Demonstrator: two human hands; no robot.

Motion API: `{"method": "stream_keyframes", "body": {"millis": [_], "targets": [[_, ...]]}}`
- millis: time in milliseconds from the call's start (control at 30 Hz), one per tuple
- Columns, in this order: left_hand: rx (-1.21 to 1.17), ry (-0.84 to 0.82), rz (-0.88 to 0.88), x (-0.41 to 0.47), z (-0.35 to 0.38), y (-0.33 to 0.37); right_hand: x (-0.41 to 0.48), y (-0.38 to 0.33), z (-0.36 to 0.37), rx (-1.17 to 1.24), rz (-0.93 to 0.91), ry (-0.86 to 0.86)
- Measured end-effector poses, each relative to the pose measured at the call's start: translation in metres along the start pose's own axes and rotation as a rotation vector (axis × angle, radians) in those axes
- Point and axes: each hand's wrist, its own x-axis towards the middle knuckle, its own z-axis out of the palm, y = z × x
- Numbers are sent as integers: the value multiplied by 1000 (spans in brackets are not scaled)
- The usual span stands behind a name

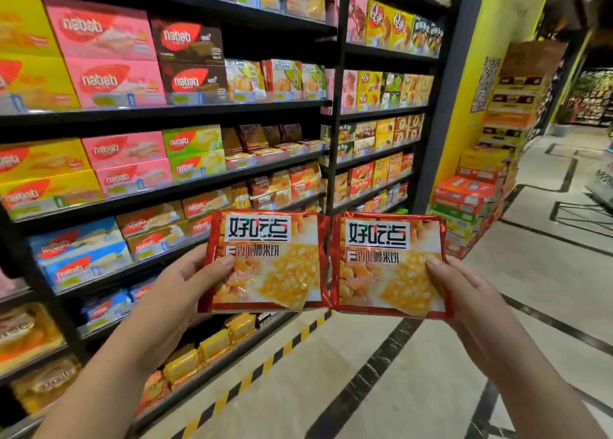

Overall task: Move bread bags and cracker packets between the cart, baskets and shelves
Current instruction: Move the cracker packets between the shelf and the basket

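Cracker packets, two of them, were held up side by side in front of the person, faces toward the camera. Left packet (265, 261): red border, white label with dark characters, photo of square crackers below. Right packet (388, 264): same design. Their inner edges met, touching or slightly overlapping; I could not tell which.

Left hand (185, 281) closed on the left packet's outer edge, thumb laid across the front near the lower left, other fingers hidden behind. Right hand (461, 289) closed on the right packet's outer edge, thumb on the front, remaining fingers behind and out of sight. Both forearms were bare and reached in from the lower corners.

Beyond and to the left of the left hand stood dark shelves (166, 113) packed with wafer boxes (109, 50) in pink, yellow, brown, green and blue. Below the left forearm, yellow snack bags (215, 345) sat on the lowest shelf. Under both hands: pale tiled floor (414, 389) with dark lines and a yellow-black striped strip (265, 362) along the shelf base. Past the right hand, a stack of cartons (471, 200) stood against a yellow pillar (477, 84).
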Motion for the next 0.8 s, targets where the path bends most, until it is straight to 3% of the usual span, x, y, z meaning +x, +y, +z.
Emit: {"method": "stream_keyframes", "body": {"millis": [467, 800], "targets": [[87, 109, 61, 240, 96, 10, 296, 17, -38, 73, -14, -114], [58, 234, 78, 360, 75, -1, 455, 28, 9, 74, 18, -184]]}}
